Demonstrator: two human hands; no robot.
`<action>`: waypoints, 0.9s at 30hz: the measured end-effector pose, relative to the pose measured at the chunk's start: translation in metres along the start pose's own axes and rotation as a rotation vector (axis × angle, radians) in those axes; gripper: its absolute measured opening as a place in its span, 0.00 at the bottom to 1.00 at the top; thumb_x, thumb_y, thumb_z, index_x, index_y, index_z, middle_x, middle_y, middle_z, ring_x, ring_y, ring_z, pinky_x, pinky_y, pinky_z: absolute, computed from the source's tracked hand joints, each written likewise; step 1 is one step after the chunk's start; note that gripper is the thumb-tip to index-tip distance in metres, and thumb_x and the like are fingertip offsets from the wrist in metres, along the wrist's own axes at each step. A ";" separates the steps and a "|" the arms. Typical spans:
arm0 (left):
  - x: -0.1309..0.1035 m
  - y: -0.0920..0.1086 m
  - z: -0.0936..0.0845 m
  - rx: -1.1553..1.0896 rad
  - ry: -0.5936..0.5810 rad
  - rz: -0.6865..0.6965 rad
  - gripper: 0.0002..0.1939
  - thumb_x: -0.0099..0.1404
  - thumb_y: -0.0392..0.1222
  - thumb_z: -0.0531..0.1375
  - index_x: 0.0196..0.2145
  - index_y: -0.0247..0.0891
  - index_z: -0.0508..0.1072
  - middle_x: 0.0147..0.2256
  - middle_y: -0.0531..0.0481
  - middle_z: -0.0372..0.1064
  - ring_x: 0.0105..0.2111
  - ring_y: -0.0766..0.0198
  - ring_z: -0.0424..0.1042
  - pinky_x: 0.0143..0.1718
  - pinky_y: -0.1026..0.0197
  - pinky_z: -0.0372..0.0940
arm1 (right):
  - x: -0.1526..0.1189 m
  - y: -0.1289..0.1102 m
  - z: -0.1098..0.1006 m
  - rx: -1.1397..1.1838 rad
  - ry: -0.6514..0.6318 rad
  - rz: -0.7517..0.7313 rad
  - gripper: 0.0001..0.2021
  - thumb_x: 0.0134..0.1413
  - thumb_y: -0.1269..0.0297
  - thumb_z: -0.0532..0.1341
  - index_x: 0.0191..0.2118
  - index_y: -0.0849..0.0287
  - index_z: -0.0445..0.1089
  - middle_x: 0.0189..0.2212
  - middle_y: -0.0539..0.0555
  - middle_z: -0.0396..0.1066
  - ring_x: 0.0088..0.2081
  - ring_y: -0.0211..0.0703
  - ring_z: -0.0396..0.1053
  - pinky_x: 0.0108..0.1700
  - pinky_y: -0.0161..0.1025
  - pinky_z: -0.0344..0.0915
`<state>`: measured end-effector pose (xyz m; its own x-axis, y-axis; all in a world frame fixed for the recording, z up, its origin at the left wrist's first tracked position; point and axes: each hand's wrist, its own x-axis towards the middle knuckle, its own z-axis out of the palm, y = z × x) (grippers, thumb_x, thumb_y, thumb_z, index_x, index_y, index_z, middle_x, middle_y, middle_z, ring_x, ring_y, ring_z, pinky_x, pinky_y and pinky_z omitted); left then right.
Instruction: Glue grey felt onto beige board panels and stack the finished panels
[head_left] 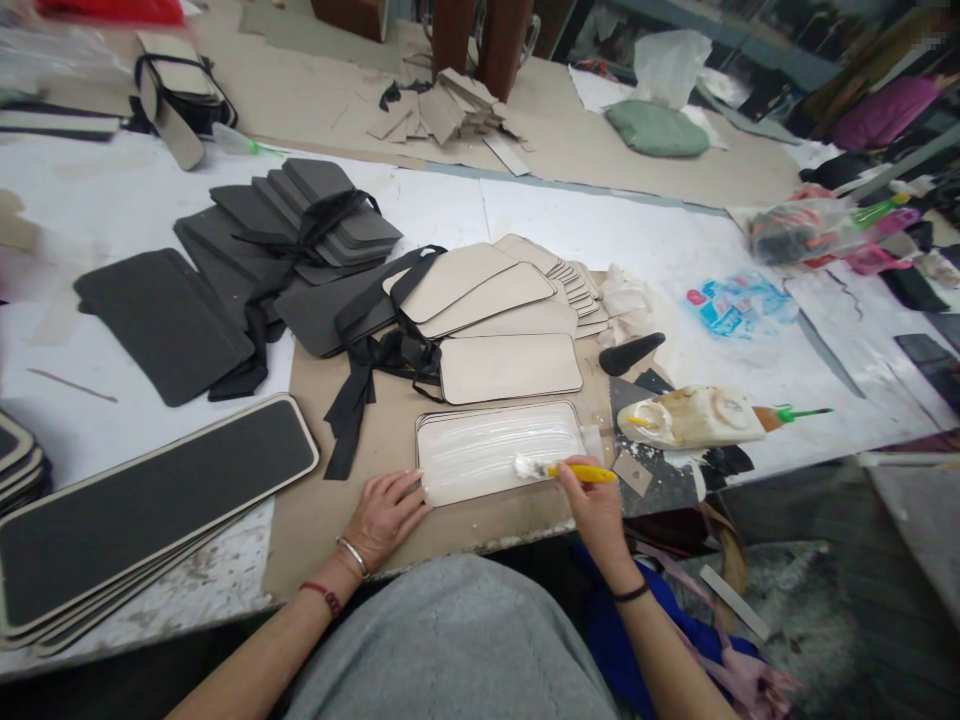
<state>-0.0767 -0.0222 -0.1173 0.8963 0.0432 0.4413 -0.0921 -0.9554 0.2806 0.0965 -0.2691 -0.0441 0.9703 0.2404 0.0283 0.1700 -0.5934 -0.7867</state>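
Note:
A yellow-handled brush (589, 472) with white glue on its bristles is gripped in my right hand (596, 510). Its tip rests on a beige rounded panel (465, 455) streaked with wet white glue. My left hand (388, 515) lies flat, fingers stretched, at the panel's left end. Just beyond is a fanned stack of beige panels (510, 368), with black straps (375, 350) at its left. To the right of my right hand lies a glue-smeared, cut-open plastic bottle (686, 418) with white glue inside.
Dark grey panels (169, 325) spread at the left, above a stack of long black panels with beige borders (157, 500). A black cone-shaped piece (631, 353) lies near the bottle. Cardboard scraps (442, 108), a green pouch (656, 128) and plastic bags (799, 228) sit farther back.

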 end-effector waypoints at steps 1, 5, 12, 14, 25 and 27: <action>0.000 0.000 0.000 -0.002 0.001 0.002 0.06 0.61 0.42 0.57 0.37 0.40 0.71 0.42 0.47 0.72 0.42 0.58 0.65 0.42 0.54 0.61 | 0.007 0.011 -0.016 -0.067 0.051 0.030 0.16 0.49 0.49 0.57 0.30 0.58 0.67 0.27 0.53 0.69 0.30 0.45 0.67 0.36 0.43 0.63; 0.000 0.000 -0.001 -0.010 0.007 0.004 0.07 0.62 0.42 0.56 0.37 0.41 0.71 0.42 0.47 0.72 0.42 0.59 0.66 0.42 0.54 0.61 | 0.026 0.028 -0.060 -0.211 0.183 0.041 0.19 0.47 0.45 0.56 0.30 0.58 0.67 0.28 0.55 0.70 0.29 0.46 0.68 0.36 0.44 0.63; 0.003 -0.002 -0.002 -0.007 0.013 0.035 0.08 0.63 0.42 0.54 0.37 0.39 0.71 0.42 0.46 0.71 0.42 0.59 0.65 0.41 0.56 0.61 | 0.060 0.010 -0.033 -0.001 0.170 0.027 0.18 0.47 0.47 0.57 0.31 0.59 0.67 0.28 0.55 0.70 0.31 0.45 0.68 0.36 0.43 0.64; 0.004 -0.002 -0.003 0.006 0.010 0.042 0.08 0.63 0.42 0.54 0.36 0.39 0.71 0.42 0.46 0.71 0.42 0.59 0.65 0.41 0.56 0.61 | 0.070 0.013 -0.030 -0.006 0.160 0.040 0.19 0.46 0.46 0.57 0.30 0.60 0.67 0.29 0.56 0.70 0.32 0.47 0.68 0.38 0.44 0.64; 0.003 -0.002 -0.003 -0.011 0.003 0.028 0.08 0.62 0.41 0.55 0.38 0.40 0.71 0.42 0.45 0.71 0.43 0.59 0.66 0.42 0.56 0.62 | 0.083 0.006 -0.029 -0.037 0.139 0.032 0.19 0.46 0.45 0.57 0.31 0.59 0.66 0.27 0.55 0.70 0.28 0.44 0.67 0.34 0.42 0.64; 0.003 -0.002 -0.002 -0.019 -0.002 0.012 0.08 0.62 0.42 0.55 0.39 0.40 0.71 0.42 0.46 0.71 0.43 0.60 0.66 0.42 0.56 0.62 | 0.087 0.006 -0.030 -0.081 0.158 0.045 0.20 0.46 0.44 0.56 0.30 0.60 0.67 0.27 0.55 0.70 0.28 0.45 0.67 0.35 0.43 0.63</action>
<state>-0.0751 -0.0195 -0.1147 0.8959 0.0312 0.4432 -0.1111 -0.9501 0.2915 0.1872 -0.2749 -0.0279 0.9911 0.0925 0.0960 0.1332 -0.6626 -0.7371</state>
